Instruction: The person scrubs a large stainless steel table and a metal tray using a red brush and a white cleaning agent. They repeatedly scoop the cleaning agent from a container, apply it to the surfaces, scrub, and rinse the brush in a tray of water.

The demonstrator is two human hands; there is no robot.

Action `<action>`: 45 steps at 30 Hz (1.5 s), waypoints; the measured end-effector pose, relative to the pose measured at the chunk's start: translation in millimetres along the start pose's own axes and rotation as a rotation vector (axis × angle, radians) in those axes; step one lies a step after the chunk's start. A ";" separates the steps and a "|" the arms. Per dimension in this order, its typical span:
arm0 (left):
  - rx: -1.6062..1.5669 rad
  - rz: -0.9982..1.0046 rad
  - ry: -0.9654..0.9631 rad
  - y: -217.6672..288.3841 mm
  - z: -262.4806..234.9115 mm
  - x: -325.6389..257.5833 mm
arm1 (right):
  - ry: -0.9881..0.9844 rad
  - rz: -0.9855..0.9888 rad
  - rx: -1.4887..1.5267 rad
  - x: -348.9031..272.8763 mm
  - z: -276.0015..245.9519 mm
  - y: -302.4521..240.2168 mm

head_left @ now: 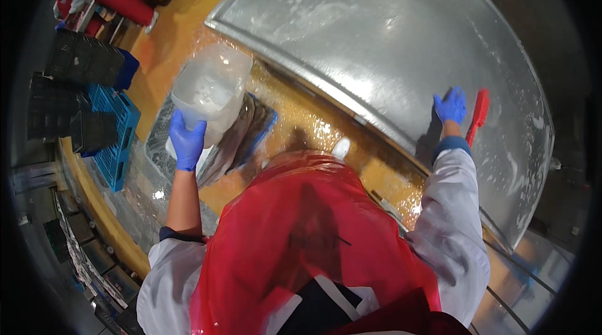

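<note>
My left hand, in a blue glove, is closed on the near rim of a translucent plastic tub. The tub hangs tilted beside the long edge of a metal table, and some whitish liquid or foam seems to lie in it. Over the table's right part, my right hand, also blue-gloved, has its fingers stretched out and holds nothing; I cannot tell whether it touches the metal. A red brush lies on the tabletop just to the right of that hand.
Below the tub, dark flat sheets lie on a blue-edged base. Black crates and a blue pallet stand at the left. The yellow floor is wet. Another person in a red apron bends over at the far left.
</note>
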State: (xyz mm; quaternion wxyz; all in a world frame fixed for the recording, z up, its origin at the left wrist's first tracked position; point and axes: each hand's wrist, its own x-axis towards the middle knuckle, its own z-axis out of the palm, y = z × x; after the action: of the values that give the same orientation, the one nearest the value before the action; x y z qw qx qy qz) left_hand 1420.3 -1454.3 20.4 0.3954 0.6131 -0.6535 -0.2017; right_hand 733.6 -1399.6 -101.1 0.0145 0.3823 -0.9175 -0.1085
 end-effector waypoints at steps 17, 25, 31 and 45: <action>0.070 -0.158 0.190 -136.6 -156.8 -57.0 | -0.202 -0.421 0.245 -31.7 -109.4 -477.8; 0.089 -0.139 0.175 -149.4 -170.1 -54.7 | 0.062 -0.622 0.147 39.2 -63.3 -428.7; 0.112 -0.122 0.186 -127.1 -147.3 -42.3 | 0.000 -0.424 0.077 131.4 -0.1 -306.7; -0.048 -0.059 0.265 5.1 -65.1 13.3 | 0.046 0.158 0.995 38.8 13.2 147.8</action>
State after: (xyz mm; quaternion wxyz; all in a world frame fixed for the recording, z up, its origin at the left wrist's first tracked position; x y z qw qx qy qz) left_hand 1467.6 -1451.8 67.3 0.4868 0.6437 -0.5721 -0.1462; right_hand 601.5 -1323.3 -85.1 -0.1410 0.2745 -0.8836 0.3521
